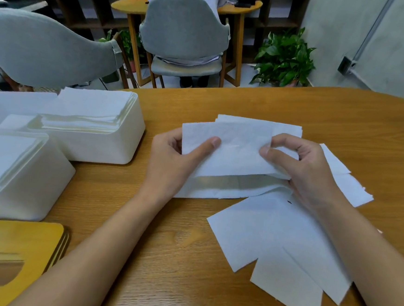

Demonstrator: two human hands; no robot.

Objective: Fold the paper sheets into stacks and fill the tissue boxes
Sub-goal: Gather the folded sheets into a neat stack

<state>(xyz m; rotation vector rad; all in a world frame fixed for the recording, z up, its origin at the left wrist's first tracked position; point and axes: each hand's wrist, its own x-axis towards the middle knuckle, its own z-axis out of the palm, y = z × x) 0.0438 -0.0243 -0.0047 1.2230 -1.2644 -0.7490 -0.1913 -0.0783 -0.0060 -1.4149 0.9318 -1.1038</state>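
A folded white paper sheet (235, 150) is held up just above the wooden table (224, 101). My left hand (171, 157) pinches its left edge, thumb on top. My right hand (301, 165) pinches its right side with curled fingers. Under it lie more loose white sheets (281, 243), spread toward the front right. Two white tissue boxes stand at the left, the far box (105, 145) and the near box (29, 187), both holding stacked folded paper.
Yellow wooden lids (14, 246) with an oval slot are stacked at the front left corner. Beyond the table are grey chairs (184, 26), a person seated at another table, and a potted plant (283, 57).
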